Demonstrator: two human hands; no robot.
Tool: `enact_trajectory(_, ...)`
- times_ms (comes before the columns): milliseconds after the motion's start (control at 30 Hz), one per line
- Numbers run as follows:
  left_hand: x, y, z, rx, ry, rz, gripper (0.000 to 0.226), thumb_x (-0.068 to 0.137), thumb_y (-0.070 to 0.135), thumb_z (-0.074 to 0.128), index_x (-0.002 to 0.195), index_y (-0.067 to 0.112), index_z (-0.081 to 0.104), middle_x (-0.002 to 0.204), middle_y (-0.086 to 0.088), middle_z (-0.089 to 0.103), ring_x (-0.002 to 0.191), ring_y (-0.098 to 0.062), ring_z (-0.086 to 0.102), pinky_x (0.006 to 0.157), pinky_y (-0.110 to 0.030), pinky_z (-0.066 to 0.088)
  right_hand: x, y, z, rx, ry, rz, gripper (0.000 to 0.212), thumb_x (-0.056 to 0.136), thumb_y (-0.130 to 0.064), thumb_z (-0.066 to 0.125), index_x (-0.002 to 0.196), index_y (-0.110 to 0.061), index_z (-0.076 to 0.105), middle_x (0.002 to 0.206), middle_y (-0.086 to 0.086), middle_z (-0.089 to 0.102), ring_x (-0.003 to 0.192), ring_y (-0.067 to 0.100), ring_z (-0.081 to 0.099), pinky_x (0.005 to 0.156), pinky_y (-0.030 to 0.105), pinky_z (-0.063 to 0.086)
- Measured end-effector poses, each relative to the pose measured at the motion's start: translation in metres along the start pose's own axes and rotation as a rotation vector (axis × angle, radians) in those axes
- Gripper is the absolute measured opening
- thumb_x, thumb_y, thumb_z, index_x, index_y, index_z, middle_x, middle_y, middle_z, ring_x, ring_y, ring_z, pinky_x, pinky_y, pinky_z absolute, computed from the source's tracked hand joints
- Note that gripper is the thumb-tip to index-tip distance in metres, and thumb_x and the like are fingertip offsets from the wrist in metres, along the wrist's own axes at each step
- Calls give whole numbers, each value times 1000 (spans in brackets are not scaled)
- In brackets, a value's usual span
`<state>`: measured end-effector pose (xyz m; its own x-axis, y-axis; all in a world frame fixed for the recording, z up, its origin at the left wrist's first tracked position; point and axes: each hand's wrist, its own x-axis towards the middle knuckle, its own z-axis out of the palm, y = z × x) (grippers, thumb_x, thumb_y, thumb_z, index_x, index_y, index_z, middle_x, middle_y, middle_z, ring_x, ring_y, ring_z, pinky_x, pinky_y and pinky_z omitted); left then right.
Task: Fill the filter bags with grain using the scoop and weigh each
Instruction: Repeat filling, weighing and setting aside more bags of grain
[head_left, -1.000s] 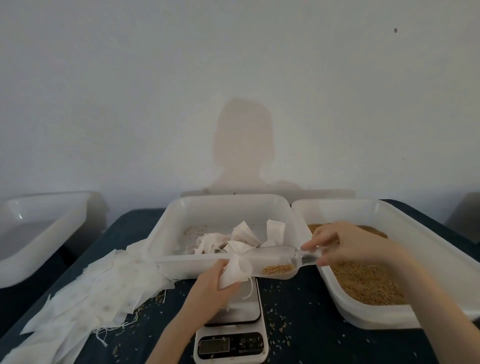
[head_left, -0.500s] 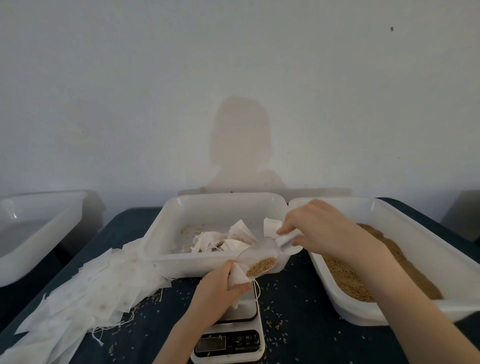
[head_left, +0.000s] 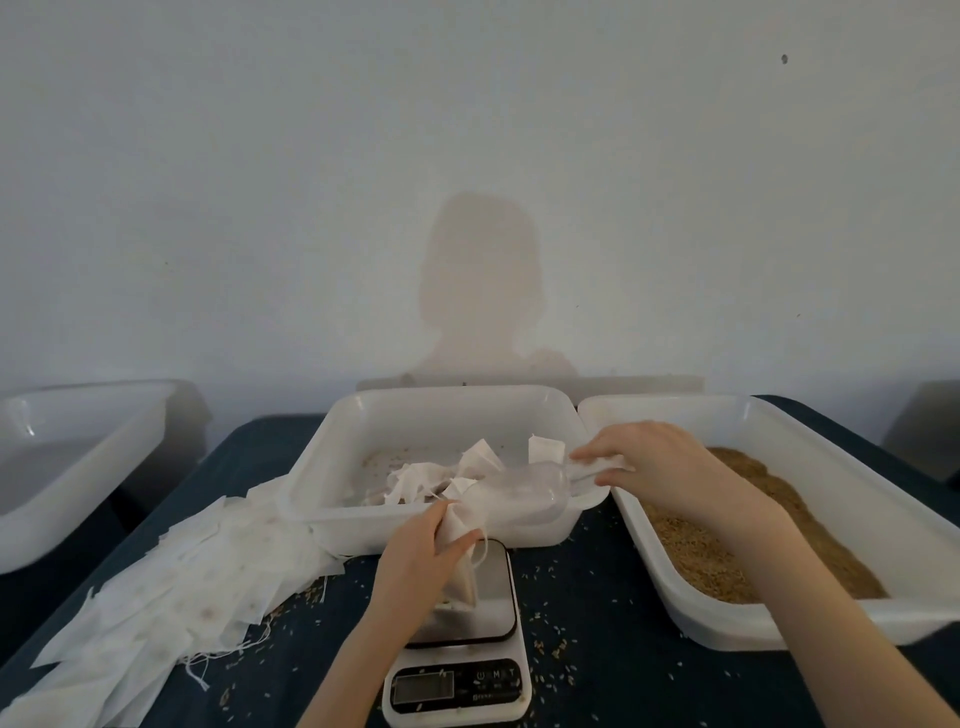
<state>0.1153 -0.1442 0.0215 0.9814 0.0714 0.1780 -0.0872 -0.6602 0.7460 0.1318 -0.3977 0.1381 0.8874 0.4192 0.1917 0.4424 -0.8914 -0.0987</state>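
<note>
Step in hand: pouring. Right hand pinches handle of clear plastic scoop, tipped into small white filter bag. Left hand grips bag over white digital scale. Brown grain fills right tray. Next, likely: withdraw scoop, set bag on scale upright.

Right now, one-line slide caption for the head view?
Right hand tips the clear scoop into a filter bag that the left hand holds over the scale.
</note>
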Motion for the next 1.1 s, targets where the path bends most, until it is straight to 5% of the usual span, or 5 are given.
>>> enact_trajectory(233, 14, 2, 5, -53, 108, 83, 24, 95, 21, 51, 118, 20, 58, 99, 5, 61, 79, 0, 49, 68, -1, 37, -16, 56, 37, 404, 186, 298, 40, 95, -19, 56, 134, -27, 53, 119, -4, 62, 96, 6, 54, 75, 15, 40)
enact_trajectory(400, 20, -24, 22, 111, -255, 10, 19, 89, 14, 58, 106, 23, 58, 101, 4, 56, 85, -6, 50, 76, -3, 38, -29, 93, 59, 245, 277, 565, 27, 99, -16, 46, 121, -9, 61, 106, 13, 63, 83, 21, 58, 72, 31, 45)
enact_trajectory(500, 18, -47, 22, 182, -395, -96, 43, 88, 28, 57, 126, 11, 45, 110, -6, 46, 97, -16, 45, 88, -23, 37, -31, 102, 70, 193, 141, 671, 31, 102, -25, 39, 96, -5, 62, 90, 12, 63, 74, 24, 61, 65, 34, 49)
enact_trajectory(900, -11, -33, -3, -97, -306, 177, 33, 74, 17, 58, 93, 42, 63, 106, 24, 61, 102, 7, 52, 90, -16, 40, -20, 84, 85, -43, -372, 635, 36, 103, -30, 36, 69, -18, 38, 69, -4, 44, 57, 11, 39, 55, 23, 32)
enact_trajectory(1100, -12, -52, -16, -447, -126, 85, 25, 73, 12, 53, 89, 22, 69, 98, 4, 67, 93, -9, 63, 79, -23, 50, -17, 48, 77, -40, 147, 507, 22, 98, -28, 44, 112, -21, 60, 105, -5, 58, 89, 12, 57, 69, 25, 44)
